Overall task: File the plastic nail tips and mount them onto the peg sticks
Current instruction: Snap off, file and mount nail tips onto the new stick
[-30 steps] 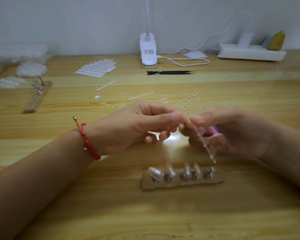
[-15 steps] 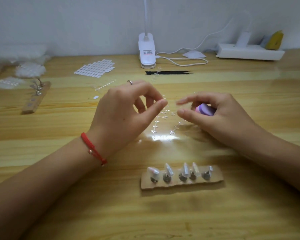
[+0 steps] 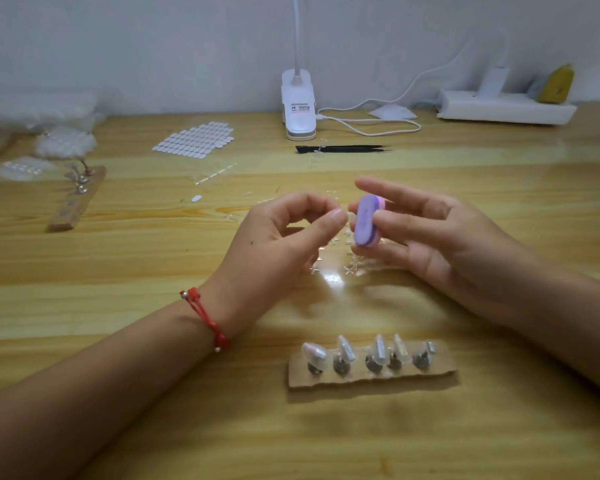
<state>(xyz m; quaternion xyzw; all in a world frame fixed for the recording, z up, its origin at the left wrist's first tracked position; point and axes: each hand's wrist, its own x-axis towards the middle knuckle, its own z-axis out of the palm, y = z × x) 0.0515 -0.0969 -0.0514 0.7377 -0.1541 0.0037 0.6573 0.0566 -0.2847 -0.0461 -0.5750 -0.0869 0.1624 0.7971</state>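
My left hand (image 3: pixel 284 233) pinches a small clear nail tip (image 3: pixel 351 216) between thumb and forefinger. My right hand (image 3: pixel 426 237) holds a purple oval file block (image 3: pixel 366 221) upright between thumb and fingers, its face against the nail tip. Both hands hover above the wooden table (image 3: pixel 153 271). In front of them lies a cardboard strip (image 3: pixel 444 374) with several metal pegs, each carrying a clear nail tip (image 3: pixel 314 355). Empty clear sprue pieces (image 3: pixel 350 268) lie on the table under the hands.
A second wooden peg strip (image 3: pixel 77 202) lies at the left. A sheet of adhesive tabs (image 3: pixel 196 140) and bags of tips (image 3: pixel 65 143) sit further back. Black tweezers (image 3: pixel 340 148), a white clip lamp (image 3: pixel 298 105) and a power strip (image 3: pixel 506 110) line the far edge.
The clear sprue strip that my right hand held a second ago now lies on the table. My right hand has turned the purple file up against the tip that my left hand pinches.
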